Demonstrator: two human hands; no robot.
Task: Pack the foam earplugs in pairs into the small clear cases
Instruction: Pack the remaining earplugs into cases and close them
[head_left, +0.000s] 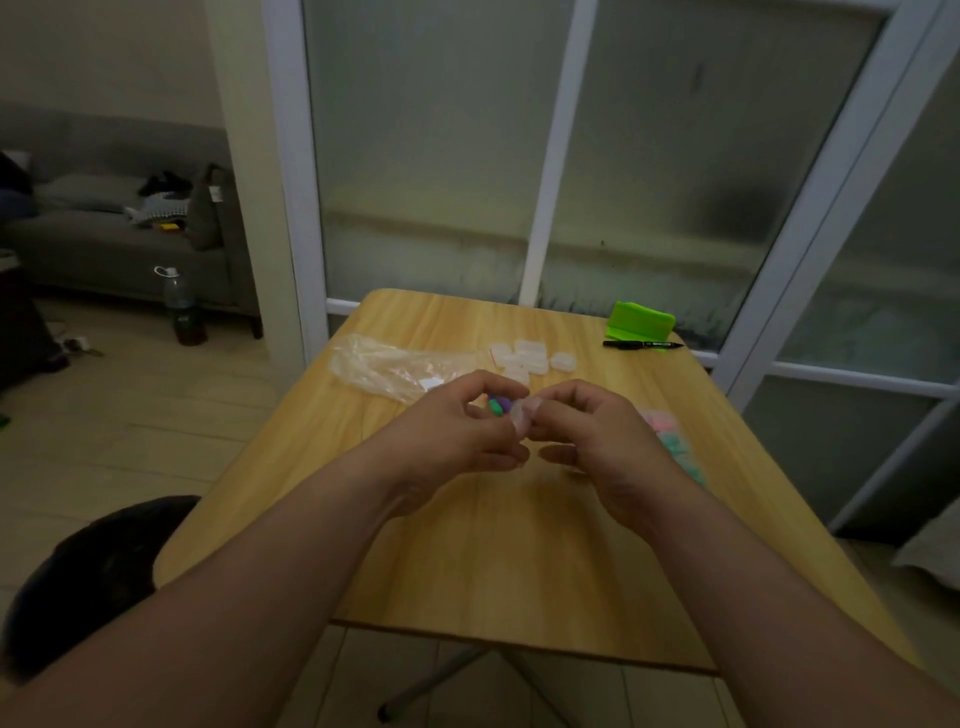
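Meeting above the middle of the wooden desk (519, 545), the two hands come together fingertip to fingertip. The left hand (457, 431) curls its fingers around a few foam earplugs (497, 405), purple and green, with a spot of pink showing at the far edge. The right hand (587, 431) pinches a small clear case (519, 413) between thumb and forefinger, right against the earplugs; whether its lid stands open cannot be told through the blur.

Beyond the hands, toward the far edge of the desk, lies a cluster of empty clear cases (530, 356), touching one another, one sitting slightly apart on the right. To the left of that cluster sprawls a crumpled clear plastic bag (379, 364). On the right side of the desk, partly hidden behind the right hand, rests a bag of pastel earplugs (675, 441), pink and mint. At the far right corner of the desk a black marker (641, 344) lies flat, with a bright green object (639, 319) just behind it.

Past the desk rises a frosted glass door (675, 156).
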